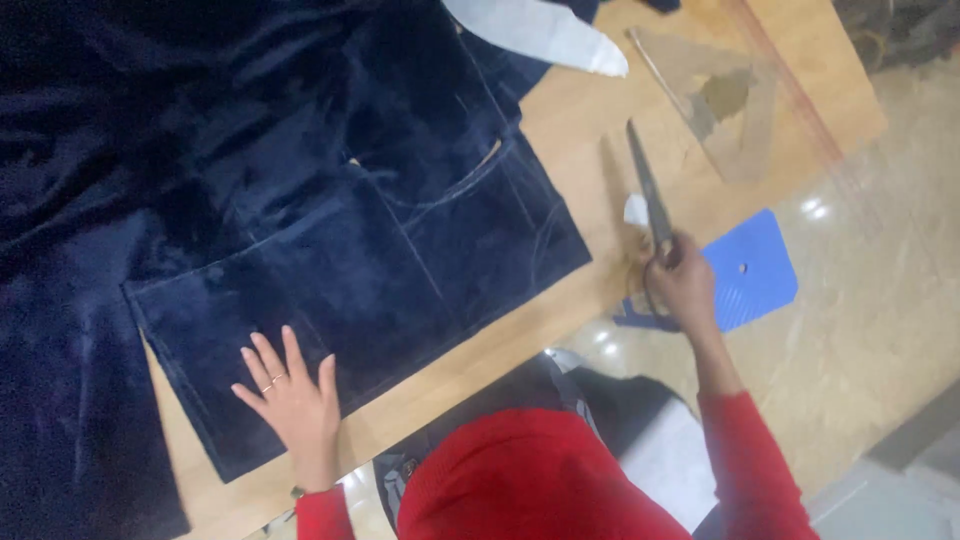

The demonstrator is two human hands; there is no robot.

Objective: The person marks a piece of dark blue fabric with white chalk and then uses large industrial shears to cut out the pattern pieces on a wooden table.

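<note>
Red sleeves sit closest to the lens, bottom centre. Left hand [290, 395] lies flat on the dark blue velvet fabric [340, 250], fingers spread, palm down near the cloth's lower edge; grip released, nothing held, just pressing. Right hand [682, 285] is off to the side at the worktop [590, 110] edge, grip clenched round the handles of long scissors [648, 195]. Scissors' long axis runs nearly straight away from the person, tilted slightly left, tip pointing away toward the far end of the worktop; blades look closed or nearly so, hard to tell exactly. Blades lie over bare wood, well apart from the fabric's right edge.

Fabric covers most of the worktop's left side, with pale chalk lines marked on it; its cut corner points toward the scissors. Bare strip of wood runs between cloth and scissors. Clear triangular ruler [715, 100] lies beyond the scissor tip, near but not touching. Blue plastic sheet [750, 270] sits just right of the right hand, overhanging the worktop edge. White cloth piece [545, 30] lies at the top, over the fabric's far edge.
</note>
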